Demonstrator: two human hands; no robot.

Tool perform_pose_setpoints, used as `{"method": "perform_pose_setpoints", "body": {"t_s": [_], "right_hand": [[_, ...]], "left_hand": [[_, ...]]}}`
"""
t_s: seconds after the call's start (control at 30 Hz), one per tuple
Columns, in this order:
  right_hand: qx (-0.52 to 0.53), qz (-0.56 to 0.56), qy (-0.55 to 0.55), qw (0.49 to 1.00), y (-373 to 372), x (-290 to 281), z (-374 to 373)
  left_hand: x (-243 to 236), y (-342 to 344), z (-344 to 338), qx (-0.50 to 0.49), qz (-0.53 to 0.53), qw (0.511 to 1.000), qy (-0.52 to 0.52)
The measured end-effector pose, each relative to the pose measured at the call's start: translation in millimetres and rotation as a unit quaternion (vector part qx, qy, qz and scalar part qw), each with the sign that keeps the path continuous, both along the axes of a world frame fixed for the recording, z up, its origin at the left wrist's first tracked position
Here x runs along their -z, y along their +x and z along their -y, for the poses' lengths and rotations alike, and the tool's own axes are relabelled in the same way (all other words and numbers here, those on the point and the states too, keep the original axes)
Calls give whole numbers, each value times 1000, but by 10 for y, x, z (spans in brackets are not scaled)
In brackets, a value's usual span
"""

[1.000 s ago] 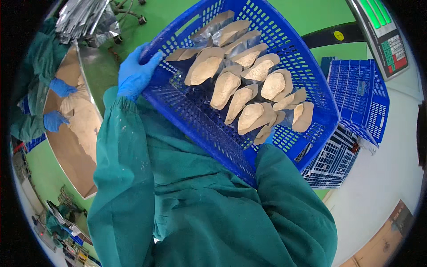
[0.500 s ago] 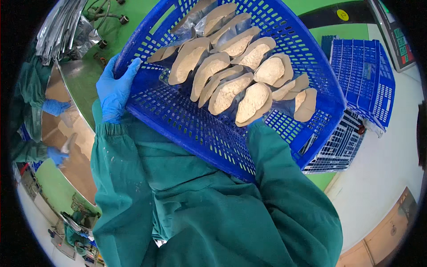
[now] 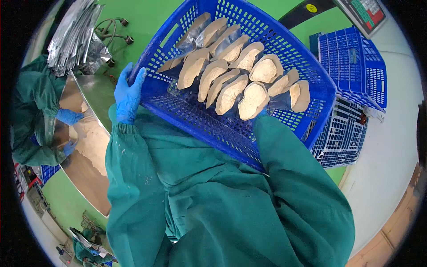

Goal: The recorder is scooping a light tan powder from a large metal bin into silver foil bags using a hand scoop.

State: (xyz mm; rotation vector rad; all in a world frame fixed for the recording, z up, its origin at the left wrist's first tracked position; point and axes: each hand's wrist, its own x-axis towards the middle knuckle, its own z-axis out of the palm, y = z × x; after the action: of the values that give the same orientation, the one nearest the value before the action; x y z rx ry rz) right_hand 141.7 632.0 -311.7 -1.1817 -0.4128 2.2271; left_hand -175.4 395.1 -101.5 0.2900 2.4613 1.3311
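A blue plastic basket (image 3: pixel 191 129) with slotted walls is tilted in front of me. Inside stand several open silver foil bags (image 3: pixel 229 91) with brownish mouths, filled with pale beige powder. My left hand (image 3: pixel 127 95), in a blue glove, grips the basket's left rim, thumb over the edge. At the front of the bags, my right forearm reaches into the basket; only a sliver of my right hand (image 3: pixel 262 112), also blue-gloved, shows against the nearest bag (image 3: pixel 253 101). Its fingers are hidden behind that bag and my sleeve.
To the right stand stacked blue baskets (image 3: pixel 351 62) beside a scale (image 3: pixel 361 15) with coloured keys. At left, a co-worker's gloved hands (image 3: pixel 69 116) are over a metal table (image 3: pixel 95 196) with beige powder on it. A bundle of flat foil bags (image 3: pixel 73 40) lies at the table's far end.
The basket sits slightly higher, its left rim and my left hand further right in view. My right hand stays by the nearest bag. The co-worker's hands have moved over the powder.
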Motion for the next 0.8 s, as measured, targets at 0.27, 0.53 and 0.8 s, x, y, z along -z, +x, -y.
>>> {"method": "perform_pose_setpoints", "body": {"t_s": [0.27, 0.53, 0.8], "right_hand": [[-84, -72, -24, 994, 205, -27, -144], [-126, 156, -15, 979, 252, -842, -108], [-289, 540, 306, 729, 436, -799, -267]], "left_hand": [[-710, 563, 1027, -52, -83, 994, 45], [-1169, 1144, 2430, -56, -224, 973, 28], [-1159, 1635, 3462, -150, -266, 952, -7]]}}
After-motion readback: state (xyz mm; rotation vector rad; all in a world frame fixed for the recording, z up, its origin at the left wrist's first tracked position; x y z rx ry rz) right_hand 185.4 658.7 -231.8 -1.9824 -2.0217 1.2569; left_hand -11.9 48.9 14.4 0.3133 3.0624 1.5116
